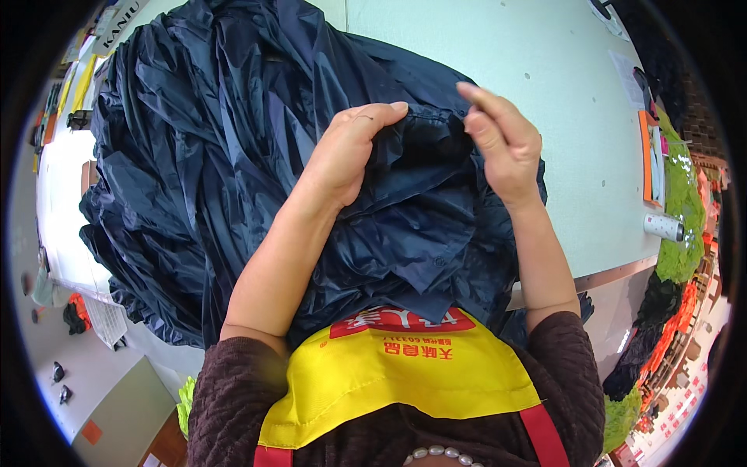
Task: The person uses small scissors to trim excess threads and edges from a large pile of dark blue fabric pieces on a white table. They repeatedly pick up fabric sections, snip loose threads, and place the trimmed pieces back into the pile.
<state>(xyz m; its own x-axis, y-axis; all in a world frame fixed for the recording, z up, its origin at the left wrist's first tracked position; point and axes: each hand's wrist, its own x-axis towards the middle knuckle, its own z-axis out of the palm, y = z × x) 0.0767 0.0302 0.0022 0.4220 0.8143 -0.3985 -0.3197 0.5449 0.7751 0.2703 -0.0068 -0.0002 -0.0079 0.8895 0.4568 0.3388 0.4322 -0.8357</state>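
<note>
A large, shiny navy-blue garment point(210, 148) lies in heavy folds across the table and hangs toward my lap. My left hand point(346, 152) is closed on a stitched edge of it, thumb on top and the other fingers hidden under the cloth. Beside the right end of that edge is my right hand point(510, 148), its thumb and forefinger stretched out and apart. The forefinger is slightly blurred, and the remaining fingers are mostly hidden. Below the edge, a dark hollow shows between layers of the cloth.
The pale table point(595, 179) extends beyond and right of the garment. A white patterned cup with a dark lid point(663, 226) lies at its right edge, near an orange-edged item point(647, 156). Bright green cloth point(681, 202) is heaped farther right. A yellow apron point(389, 366) covers my front.
</note>
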